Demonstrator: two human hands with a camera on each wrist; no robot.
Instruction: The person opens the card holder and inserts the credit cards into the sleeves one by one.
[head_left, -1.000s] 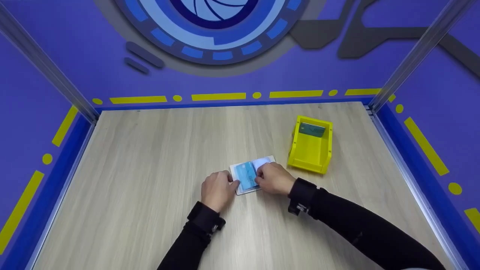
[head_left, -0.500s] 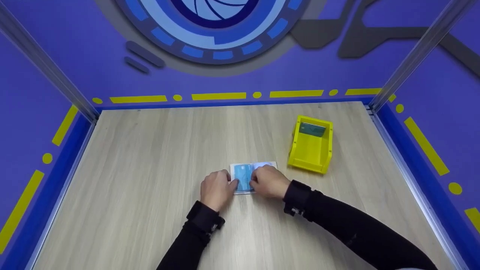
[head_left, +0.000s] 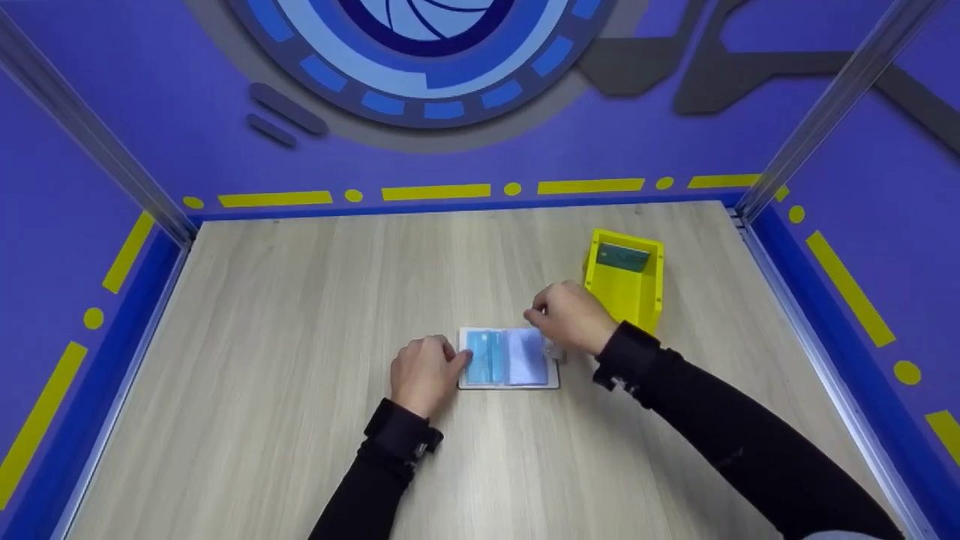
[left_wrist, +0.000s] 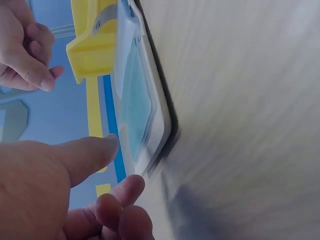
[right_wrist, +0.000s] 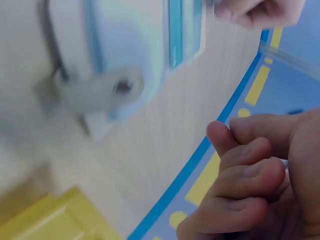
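Note:
An open card holder [head_left: 507,387] with a pale rim lies flat on the table in the head view. A light blue card [head_left: 480,360] shows in its left clear sleeve, and the right sleeve [head_left: 527,358] looks pale lilac. My left hand [head_left: 426,375] is at the holder's left edge, thumb and fingers apart near the corner; contact is unclear. My right hand [head_left: 574,319] hovers above and right of the holder, fingers loosely curled, thumb close to the index finger, nothing visibly held. A strap with a snap button [right_wrist: 100,92] sticks out from the holder's right side.
Behind my right hand stands a yellow bin [head_left: 622,296], with a dark green card [head_left: 623,258] leaning against its far wall. Blue panels [head_left: 420,165] with yellow marks enclose the wooden table [head_left: 315,300] at the back and sides.
My right hand has left the holder's blue-card sleeve and moved up and right, uncovering the lilac sleeve. The holder has turned straighter. My left hand has shifted slightly left.

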